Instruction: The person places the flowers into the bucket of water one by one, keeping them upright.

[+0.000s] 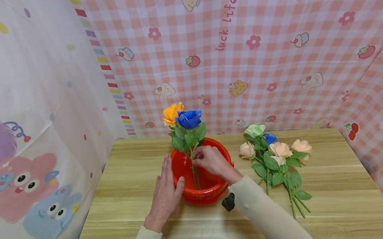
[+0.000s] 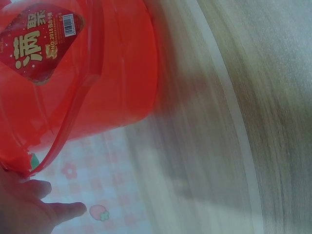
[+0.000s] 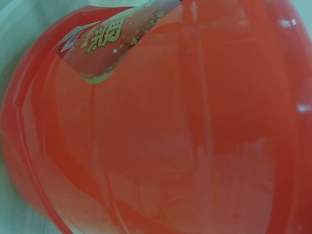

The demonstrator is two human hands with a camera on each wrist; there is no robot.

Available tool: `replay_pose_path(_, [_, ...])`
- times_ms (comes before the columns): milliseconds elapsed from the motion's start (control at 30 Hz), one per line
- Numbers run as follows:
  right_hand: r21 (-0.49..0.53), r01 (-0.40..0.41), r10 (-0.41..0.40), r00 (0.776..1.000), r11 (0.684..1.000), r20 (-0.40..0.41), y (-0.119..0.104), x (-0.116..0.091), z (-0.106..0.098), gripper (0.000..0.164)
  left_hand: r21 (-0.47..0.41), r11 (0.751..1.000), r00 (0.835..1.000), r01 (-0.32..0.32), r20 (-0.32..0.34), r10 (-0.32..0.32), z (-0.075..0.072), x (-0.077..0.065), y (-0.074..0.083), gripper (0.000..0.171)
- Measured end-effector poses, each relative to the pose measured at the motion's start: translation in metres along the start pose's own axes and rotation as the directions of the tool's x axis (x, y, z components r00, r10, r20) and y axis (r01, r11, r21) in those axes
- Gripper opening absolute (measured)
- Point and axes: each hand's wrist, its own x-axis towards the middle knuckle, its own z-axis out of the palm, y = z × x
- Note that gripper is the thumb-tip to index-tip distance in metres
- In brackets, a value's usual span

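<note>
A red plastic bucket (image 1: 205,193) stands on the wooden table, its labelled side wall (image 2: 126,63) showing in the left wrist view. My left hand (image 1: 164,189) lies against the bucket's left rim with fingers extended and thumb apart. Over the bucket's opening, my right hand (image 1: 212,160) pinches the green stem of an artificial blue rose (image 1: 190,119). An orange rose (image 1: 172,114) stands just behind the blue one, their leaves overlapping, and stems reach down inside the bucket. Only the bucket's red wall (image 3: 146,131) and label fill the right wrist view; the right hand is out of sight there.
Right of the bucket lies a loose bunch of artificial roses: a pale green one (image 1: 255,130), a blue one (image 1: 270,138) and several peach ones (image 1: 280,149), stems toward the front. A pink checked cloth (image 1: 271,64) hangs behind the table (image 1: 116,210); a white printed cloth (image 1: 53,65) hangs at left.
</note>
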Motion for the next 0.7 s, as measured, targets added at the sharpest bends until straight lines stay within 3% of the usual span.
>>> replay_pose_path(700, [-0.038, -0.095, 0.096, 0.995, 0.995, 0.02, 0.0023, 0.0032, 0.0001, 0.007, 0.0, 1.0, 1.0, -0.013, -0.015, 0.013, -0.0001, 0.0004, -0.0008, 0.073])
